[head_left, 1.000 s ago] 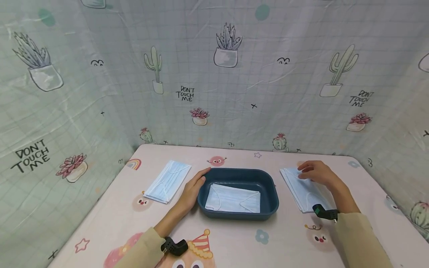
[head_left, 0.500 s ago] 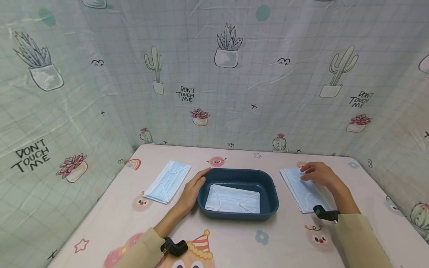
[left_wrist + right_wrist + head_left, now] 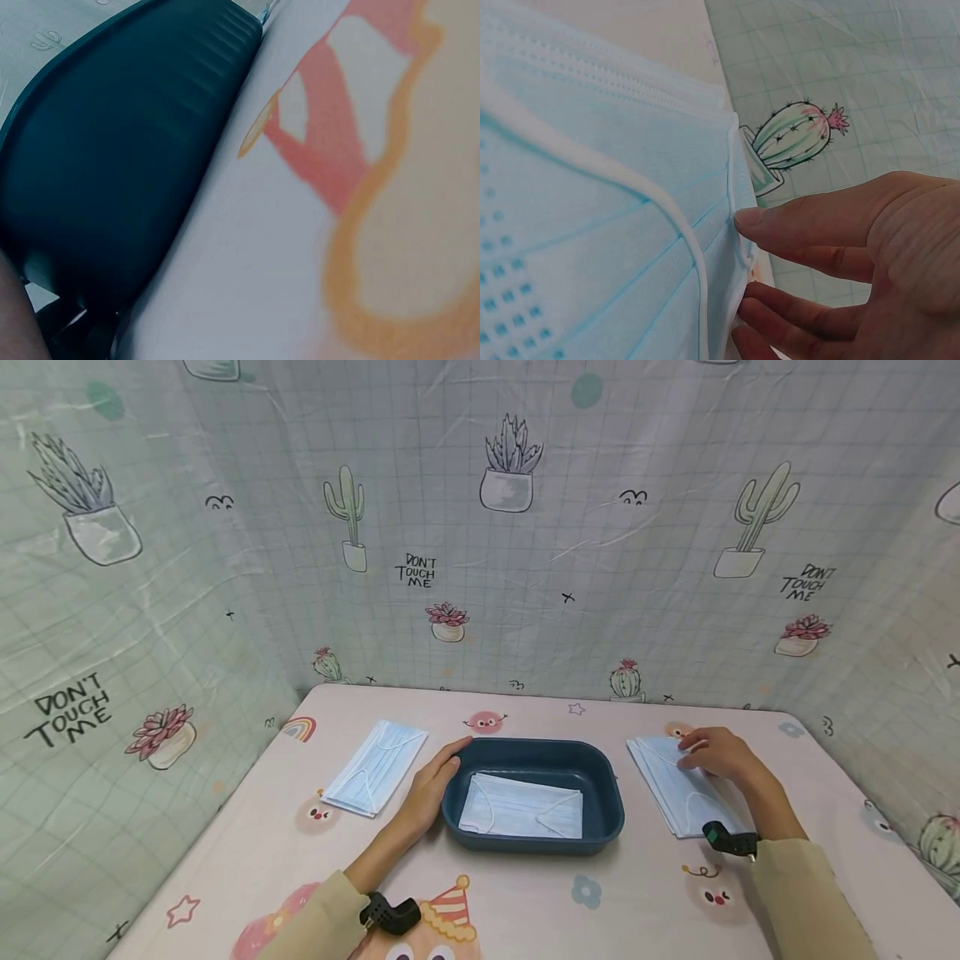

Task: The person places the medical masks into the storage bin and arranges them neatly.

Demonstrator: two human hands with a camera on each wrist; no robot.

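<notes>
In the head view, my left hand (image 3: 427, 793) rests along the left side of a dark blue plastic bin (image 3: 532, 843), thumb and fingertips at its rim. Light blue pleated face masks (image 3: 521, 806) lie flat inside the bin. Over on the right, my right hand (image 3: 720, 756) is at a stack of face masks (image 3: 671, 785). The right wrist view shows the thumb (image 3: 754, 221) on the edge of a face mask (image 3: 660, 225), beside a white ear loop, with curled fingers at that edge below. In the left wrist view the bin (image 3: 120, 150) hides most of the left hand.
Another stack of face masks (image 3: 375, 768) lies slanted on the table (image 3: 525, 902) to the left of the bin. A patterned curtain (image 3: 450, 527) hangs along the table's back and sides. Each wrist wears a small black camera (image 3: 390, 912).
My right hand has shifted slightly right and toward me over the mask stack, its fingers drawing in at the mask. My left hand and the bin stay in place.
</notes>
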